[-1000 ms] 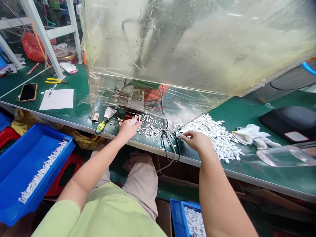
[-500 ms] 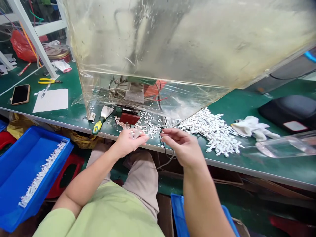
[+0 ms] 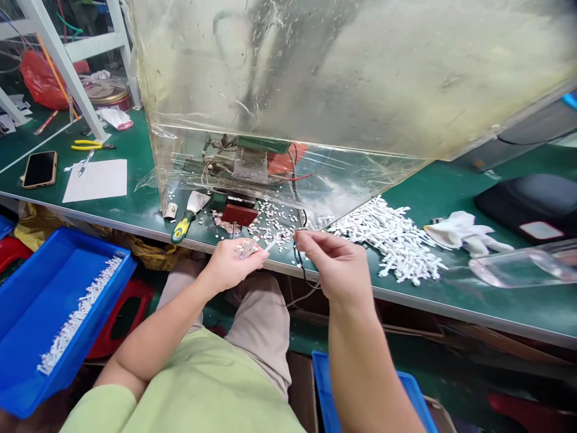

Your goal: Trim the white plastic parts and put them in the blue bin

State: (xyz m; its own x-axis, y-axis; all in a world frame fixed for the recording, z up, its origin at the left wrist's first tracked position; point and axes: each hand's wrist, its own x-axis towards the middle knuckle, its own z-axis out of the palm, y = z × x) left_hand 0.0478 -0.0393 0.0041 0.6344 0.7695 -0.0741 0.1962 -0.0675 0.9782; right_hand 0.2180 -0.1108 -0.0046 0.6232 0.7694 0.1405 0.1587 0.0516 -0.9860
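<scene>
Holding a few small white strips (image 3: 246, 246), too bunched to count, the left hand (image 3: 232, 264) is curled shut around them just off the worktop's (image 3: 451, 198) front edge. The right hand (image 3: 336, 264) pinches one thin white strip (image 3: 270, 245) between thumb and forefinger, its tip meeting the left hand's bundle. One large heap of white strips (image 3: 387, 237) lies near the front edge, beside one clear plastic guard (image 3: 315, 78). Two blue bins (image 3: 54, 300) sit below; one scraper (image 3: 187, 216), one phone (image 3: 39, 169) and one paper sheet (image 3: 95, 180) lie toward the left end.
</scene>
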